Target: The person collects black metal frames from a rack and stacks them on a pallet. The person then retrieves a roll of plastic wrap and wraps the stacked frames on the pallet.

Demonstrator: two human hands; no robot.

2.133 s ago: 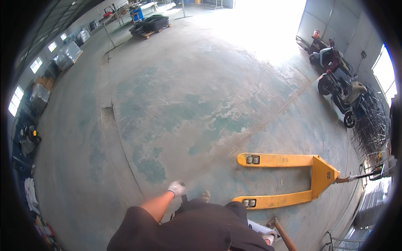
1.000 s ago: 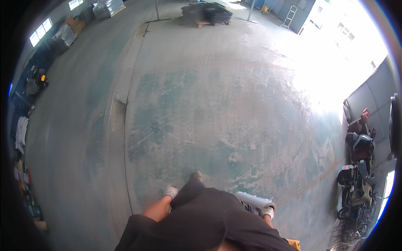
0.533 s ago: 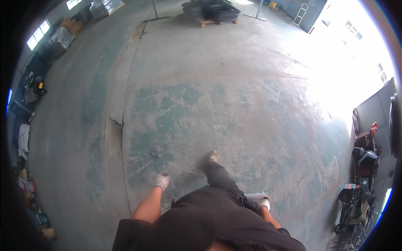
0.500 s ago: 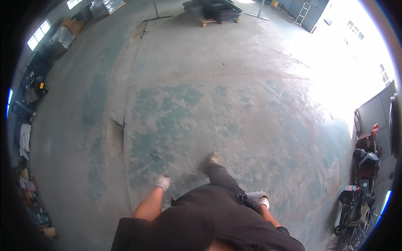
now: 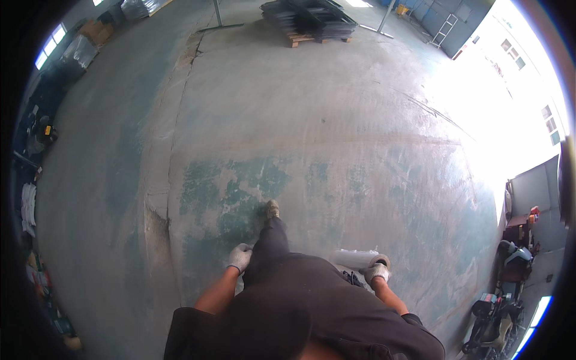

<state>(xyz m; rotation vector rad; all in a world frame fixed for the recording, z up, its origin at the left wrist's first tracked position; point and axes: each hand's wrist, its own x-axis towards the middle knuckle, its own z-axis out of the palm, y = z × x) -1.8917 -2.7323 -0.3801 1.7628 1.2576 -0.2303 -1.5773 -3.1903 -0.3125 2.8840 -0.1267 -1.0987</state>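
Note:
My right hand [image 5: 377,275], in a white knit glove, is closed round the near end of a roll of stretch film [image 5: 355,258]. The roll is whitish and translucent, with a brownish core end at the hand, and lies roughly level beside my right hip. On the other side, my left hand [image 5: 240,258], also gloved in white, hangs beside my thigh. Its fingers are curled in, and nothing shows in them. Between the hands, one leg in dark trousers reaches forward, with a tan shoe [image 5: 273,209] on the floor.
Worn green-grey concrete floor [image 5: 324,180] spreads ahead, with a broken groove [image 5: 157,231] along the left. Far ahead, dark flat panels [image 5: 309,21] are stacked on a wooden pallet [image 5: 301,39] between metal stands. Scooters [image 5: 495,318] line the right; wrapped goods [image 5: 79,53] line the left wall.
I have stepped forward, and the other leg now leads. My left hand has drawn back toward the thigh. The roll in my right hand has swung out into fuller view.

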